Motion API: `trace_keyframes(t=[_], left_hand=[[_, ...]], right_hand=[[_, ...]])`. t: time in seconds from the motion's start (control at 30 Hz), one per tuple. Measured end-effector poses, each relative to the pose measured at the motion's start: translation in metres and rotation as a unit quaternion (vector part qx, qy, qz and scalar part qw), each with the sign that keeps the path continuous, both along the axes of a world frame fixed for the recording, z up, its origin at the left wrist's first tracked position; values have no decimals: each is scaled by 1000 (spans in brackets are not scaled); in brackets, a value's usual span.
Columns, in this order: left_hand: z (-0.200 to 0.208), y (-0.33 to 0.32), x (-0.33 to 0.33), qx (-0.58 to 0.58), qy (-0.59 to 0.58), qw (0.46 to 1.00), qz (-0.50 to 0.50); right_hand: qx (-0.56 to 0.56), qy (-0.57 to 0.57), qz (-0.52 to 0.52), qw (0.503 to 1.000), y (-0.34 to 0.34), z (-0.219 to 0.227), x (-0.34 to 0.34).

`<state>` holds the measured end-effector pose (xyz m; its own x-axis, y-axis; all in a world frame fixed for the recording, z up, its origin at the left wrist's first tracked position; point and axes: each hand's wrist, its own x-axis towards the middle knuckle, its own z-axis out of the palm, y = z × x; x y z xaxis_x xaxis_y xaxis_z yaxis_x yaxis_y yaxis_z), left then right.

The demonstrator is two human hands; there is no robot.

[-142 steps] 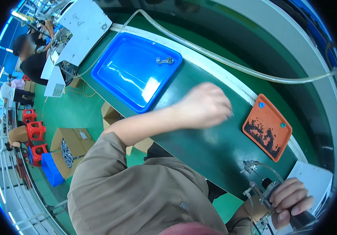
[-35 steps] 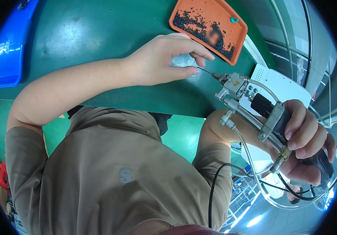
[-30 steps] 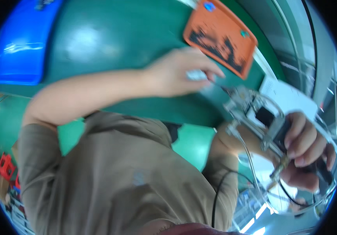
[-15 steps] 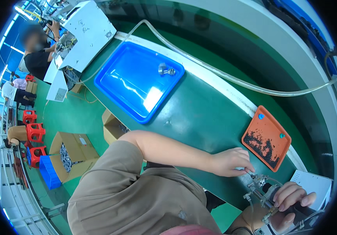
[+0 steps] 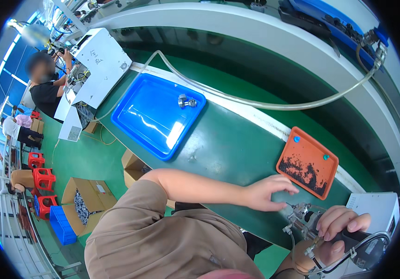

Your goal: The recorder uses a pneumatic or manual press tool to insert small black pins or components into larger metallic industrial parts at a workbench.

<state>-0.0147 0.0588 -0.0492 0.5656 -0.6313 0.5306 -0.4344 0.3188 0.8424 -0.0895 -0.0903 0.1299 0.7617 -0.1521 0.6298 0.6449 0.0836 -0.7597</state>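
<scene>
Tool (image 5: pixel 306 229) with silvery metal tubing and a black handle lies firmly in the right hand (image 5: pixel 341 224), fingers curled around it, by the flat green bench's (image 5: pixel 228 145) right end. The left hand (image 5: pixel 264 193), thumb and fingers parted, gripping nothing visible, is near its tip. Beyond sits a shallow orange tray (image 5: pixel 310 148) of tiny black pieces (image 5: pixel 302 172).

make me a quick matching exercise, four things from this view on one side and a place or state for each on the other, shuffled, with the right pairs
Things:
1. orange tray
2. blue tray on the table
3. right hand
4. red stools

Places and states:
A. wrapped around a tool
B. on the green floor
C. scattered with small black bits
D. holds shiny metal pieces

Pairs: 1-C, 2-D, 3-A, 4-B
</scene>
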Motion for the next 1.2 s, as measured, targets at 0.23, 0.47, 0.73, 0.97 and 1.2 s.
trace_keyframes(t=[0.23, 0.47, 0.73, 0.97, 1.2], left_hand=[[-2, 1, 17, -20, 119, 993, 13], [4, 9, 36, 23, 226, 973, 48], [73, 117, 90, 217, -238, 907, 273], [38, 266, 148, 471, -132, 781, 388], [40, 262, 162, 484, -136, 751, 428]], right_hand=[[-9, -49, 36, 998, -19, -9, 0], [-51, -26, 24, 998, -24, -12, 1], [-29, 11, 5, 1000, -26, -2, -4], [-44, -26, 85, 995, -21, -1, 4], [-11, 56, 49, 997, -11, 7, -1]])
